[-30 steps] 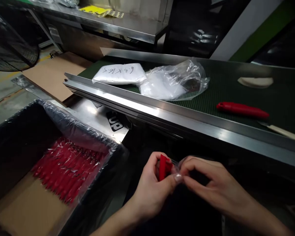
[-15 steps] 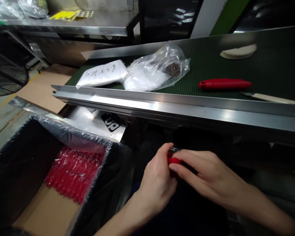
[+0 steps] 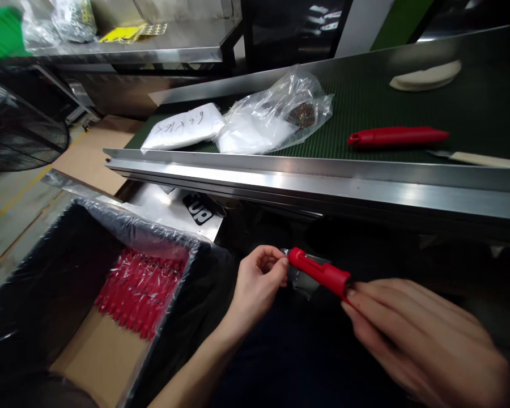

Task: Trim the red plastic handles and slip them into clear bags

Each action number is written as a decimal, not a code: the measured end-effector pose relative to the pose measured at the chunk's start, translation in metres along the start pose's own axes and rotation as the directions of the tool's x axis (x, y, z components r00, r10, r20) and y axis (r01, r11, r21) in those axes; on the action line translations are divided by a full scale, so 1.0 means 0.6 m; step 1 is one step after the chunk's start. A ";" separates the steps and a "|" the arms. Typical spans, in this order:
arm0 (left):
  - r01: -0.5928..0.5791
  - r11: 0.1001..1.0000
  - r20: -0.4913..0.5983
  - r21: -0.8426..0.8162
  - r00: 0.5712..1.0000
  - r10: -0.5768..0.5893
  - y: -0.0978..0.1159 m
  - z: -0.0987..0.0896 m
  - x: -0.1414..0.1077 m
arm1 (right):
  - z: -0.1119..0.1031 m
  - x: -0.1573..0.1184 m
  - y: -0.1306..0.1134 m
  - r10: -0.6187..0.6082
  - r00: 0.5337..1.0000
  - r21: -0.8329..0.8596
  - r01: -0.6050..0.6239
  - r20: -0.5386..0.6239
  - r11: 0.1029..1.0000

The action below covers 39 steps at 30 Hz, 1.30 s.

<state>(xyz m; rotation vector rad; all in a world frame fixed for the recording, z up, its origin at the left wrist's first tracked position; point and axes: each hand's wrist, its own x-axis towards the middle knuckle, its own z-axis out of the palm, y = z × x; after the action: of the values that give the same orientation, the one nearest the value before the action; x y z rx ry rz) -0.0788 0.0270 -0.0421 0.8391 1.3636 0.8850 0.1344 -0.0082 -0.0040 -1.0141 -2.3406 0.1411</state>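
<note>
- Our left hand (image 3: 257,277) pinches the crinkly clear sleeve (image 3: 302,279) at the tip of a smooth red plastic handle (image 3: 319,272).
- Our right hand (image 3: 412,334) grips the handle's other end, holding it below the steel rail (image 3: 323,181).
- A film-lined box (image 3: 110,294) of red pieces (image 3: 138,289) sits left.
- On the ribbed green belt (image 3: 471,107) lies a long red knife (image 3: 397,136) near glossy bags (image 3: 276,116).

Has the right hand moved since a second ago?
Yes. The right hand has pulled away rightward along the steel rail, drawing the red knife out from the left hand, which it nearly touched before.
</note>
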 end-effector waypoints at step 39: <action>-0.607 0.664 0.379 0.437 0.793 0.476 -0.032 -0.042 -0.051 | 0.140 -0.035 0.012 -0.079 0.991 0.306 0.044 0.106 0.951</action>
<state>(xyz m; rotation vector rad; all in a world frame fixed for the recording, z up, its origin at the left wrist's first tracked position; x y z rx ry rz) -0.1034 -0.0091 -0.0469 1.8211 1.1651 0.8114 0.1045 -0.0068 -0.0856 -0.7984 -2.3575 0.5320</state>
